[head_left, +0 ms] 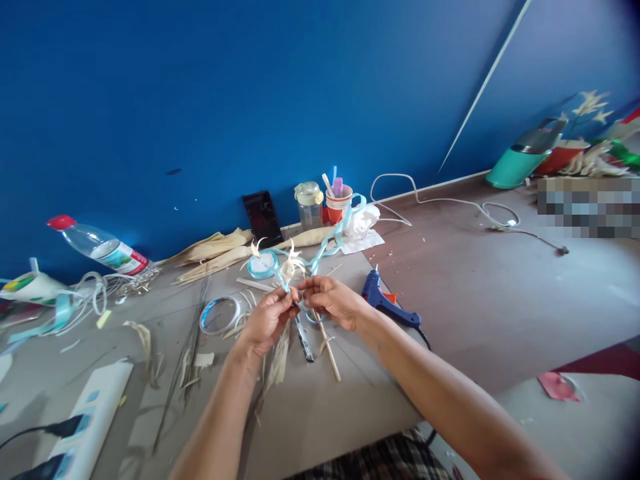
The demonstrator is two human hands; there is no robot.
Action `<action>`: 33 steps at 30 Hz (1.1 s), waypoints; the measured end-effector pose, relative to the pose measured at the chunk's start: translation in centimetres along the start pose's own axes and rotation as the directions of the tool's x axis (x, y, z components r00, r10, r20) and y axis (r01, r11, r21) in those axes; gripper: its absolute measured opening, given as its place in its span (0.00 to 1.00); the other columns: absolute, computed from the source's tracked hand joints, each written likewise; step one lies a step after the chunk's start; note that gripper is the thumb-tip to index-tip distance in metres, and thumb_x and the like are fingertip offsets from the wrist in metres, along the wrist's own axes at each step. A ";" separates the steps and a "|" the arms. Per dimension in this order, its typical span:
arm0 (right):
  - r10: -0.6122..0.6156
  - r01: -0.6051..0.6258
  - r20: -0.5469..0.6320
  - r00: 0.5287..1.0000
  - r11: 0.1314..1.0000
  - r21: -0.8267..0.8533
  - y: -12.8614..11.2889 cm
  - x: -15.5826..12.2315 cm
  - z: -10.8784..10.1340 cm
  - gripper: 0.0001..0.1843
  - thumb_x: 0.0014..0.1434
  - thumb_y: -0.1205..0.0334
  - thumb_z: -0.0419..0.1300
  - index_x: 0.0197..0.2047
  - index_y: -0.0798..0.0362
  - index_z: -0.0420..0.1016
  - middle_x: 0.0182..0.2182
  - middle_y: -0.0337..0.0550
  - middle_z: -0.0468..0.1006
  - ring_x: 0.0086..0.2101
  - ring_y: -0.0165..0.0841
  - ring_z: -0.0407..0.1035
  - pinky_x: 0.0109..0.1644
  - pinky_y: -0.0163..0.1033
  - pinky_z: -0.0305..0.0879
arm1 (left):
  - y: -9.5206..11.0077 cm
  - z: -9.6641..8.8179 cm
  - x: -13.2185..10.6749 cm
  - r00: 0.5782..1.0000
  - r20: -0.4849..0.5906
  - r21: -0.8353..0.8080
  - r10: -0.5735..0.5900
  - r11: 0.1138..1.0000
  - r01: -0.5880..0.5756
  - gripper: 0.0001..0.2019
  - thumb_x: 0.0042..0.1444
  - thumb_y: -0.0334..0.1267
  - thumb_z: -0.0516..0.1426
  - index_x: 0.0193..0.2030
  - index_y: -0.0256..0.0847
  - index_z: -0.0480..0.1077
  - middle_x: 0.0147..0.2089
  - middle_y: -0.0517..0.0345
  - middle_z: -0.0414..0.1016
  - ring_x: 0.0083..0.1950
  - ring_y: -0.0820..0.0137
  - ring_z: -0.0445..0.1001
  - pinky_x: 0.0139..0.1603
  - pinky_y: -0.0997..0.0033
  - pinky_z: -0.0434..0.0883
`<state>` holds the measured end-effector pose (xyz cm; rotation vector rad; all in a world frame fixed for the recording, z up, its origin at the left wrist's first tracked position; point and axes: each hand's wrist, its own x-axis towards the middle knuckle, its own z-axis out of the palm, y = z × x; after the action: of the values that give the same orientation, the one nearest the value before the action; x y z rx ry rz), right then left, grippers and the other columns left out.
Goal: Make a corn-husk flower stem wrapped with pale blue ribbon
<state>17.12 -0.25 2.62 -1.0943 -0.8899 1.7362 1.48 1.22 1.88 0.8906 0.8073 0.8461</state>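
Near the middle of the table, my left hand (270, 320) is closed in a pinch on the stem of a pale husk flower (293, 268) with pointed petals. My right hand (334, 301) is beside it, thumb and fingers pinched together at the stem; what lies between them is hidden. A light-blue ribbon (325, 252) loops up behind the hands toward a white crumpled bag (361, 220). Under the hands lie a dark utility knife or pen (304, 341) and a thin wooden stick (329, 350). A roll of light-blue tape (263, 265) sits just behind.
A blue glue gun (383, 297) lies right of my hands. Left are a tape ring (220, 315), thin wires (193, 333), a tilted bottle (107, 253) and a power strip (97, 413). A phone (263, 219), jar (309, 205) and red cup (339, 203) stand along the blue wall.
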 end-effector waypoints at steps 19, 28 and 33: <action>-0.074 0.066 -0.052 0.996 0.988 -0.138 -0.4 -0.3 0.0 0.15 0.39 0.71 0.58 0.34 0.55 0.68 0.20 0.30 0.63 0.22 0.23 0.56 0.26 0.32 0.48 | -0.3 -0.2 0.3 0.999 -0.024 0.024 -0.042 0.999 0.042 0.07 0.47 0.37 0.63 0.29 0.36 0.71 0.32 0.58 0.66 0.28 0.78 0.61 0.29 0.75 0.59; -0.052 0.046 -0.037 0.998 0.987 -0.156 0.3 0.3 -0.4 0.13 0.40 0.71 0.60 0.34 0.55 0.69 0.20 0.30 0.65 0.22 0.23 0.57 0.25 0.31 0.49 | -0.6 -0.5 0.4 0.999 -0.050 0.174 0.020 0.985 -0.011 0.09 0.49 0.41 0.61 0.31 0.38 0.71 0.29 0.60 0.67 0.24 0.79 0.59 0.26 0.74 0.55; -0.044 0.041 -0.014 0.999 0.989 -0.144 -0.1 0.0 -0.1 0.12 0.41 0.72 0.59 0.33 0.56 0.68 0.19 0.30 0.65 0.21 0.22 0.56 0.24 0.31 0.48 | -0.5 -0.2 0.2 0.997 -0.071 0.197 0.026 0.980 -0.012 0.09 0.49 0.41 0.61 0.32 0.38 0.71 0.30 0.61 0.67 0.25 0.79 0.59 0.26 0.75 0.55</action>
<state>17.23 -0.20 2.64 -1.1728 -1.0335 1.6462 1.53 1.28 1.33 1.0471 0.9598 0.8297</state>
